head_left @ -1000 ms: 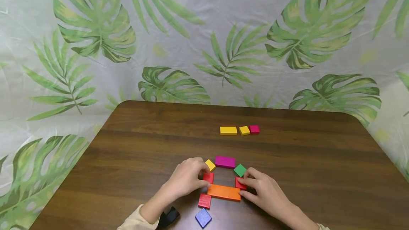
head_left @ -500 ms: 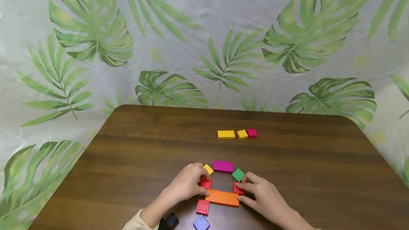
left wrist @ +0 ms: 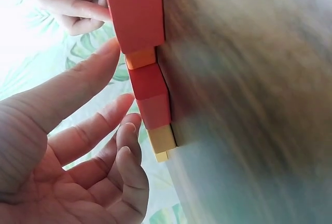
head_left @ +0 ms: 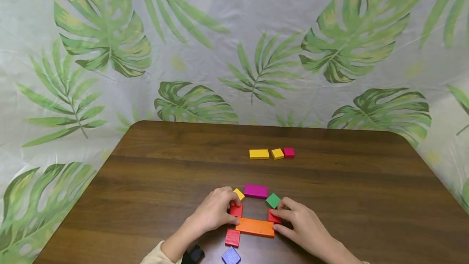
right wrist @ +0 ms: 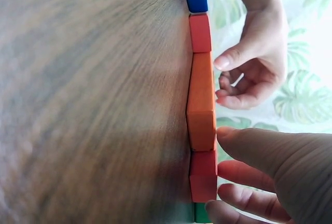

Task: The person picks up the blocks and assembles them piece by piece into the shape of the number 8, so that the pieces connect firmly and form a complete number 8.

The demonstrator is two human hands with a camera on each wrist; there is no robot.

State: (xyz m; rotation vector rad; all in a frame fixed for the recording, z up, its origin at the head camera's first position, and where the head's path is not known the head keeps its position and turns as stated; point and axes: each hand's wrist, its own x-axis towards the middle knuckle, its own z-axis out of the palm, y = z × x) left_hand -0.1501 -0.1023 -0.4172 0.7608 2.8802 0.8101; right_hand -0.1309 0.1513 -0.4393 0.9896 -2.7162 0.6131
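A long orange block (head_left: 255, 227) lies flat on the table, with small red blocks just beyond its two ends. My left hand (head_left: 216, 210) has its thumb at the orange block's left end and its index finger on the left red block (head_left: 237, 211). On the other side, my right hand (head_left: 303, 225) rests its thumb at the orange block's right end, fingertips on the right red block (head_left: 272, 216). In the right wrist view, fingers touch the upper faces of the orange block (right wrist: 201, 105) and the red block (right wrist: 203, 176). Another red block (head_left: 232, 238) adjoins the orange one's near left corner.
A yellow block (head_left: 239, 194), magenta block (head_left: 255, 191) and green block (head_left: 272, 201) form an arch beyond the hands. Nearer lies a blue block (head_left: 231, 256). Farther back are a long yellow block (head_left: 259, 154), a small yellow block (head_left: 277, 154) and a crimson block (head_left: 289, 152).
The head view has tilted slightly, so everything sits a little lower in it. Both hands stay at the same blocks, and the layout looks the same.
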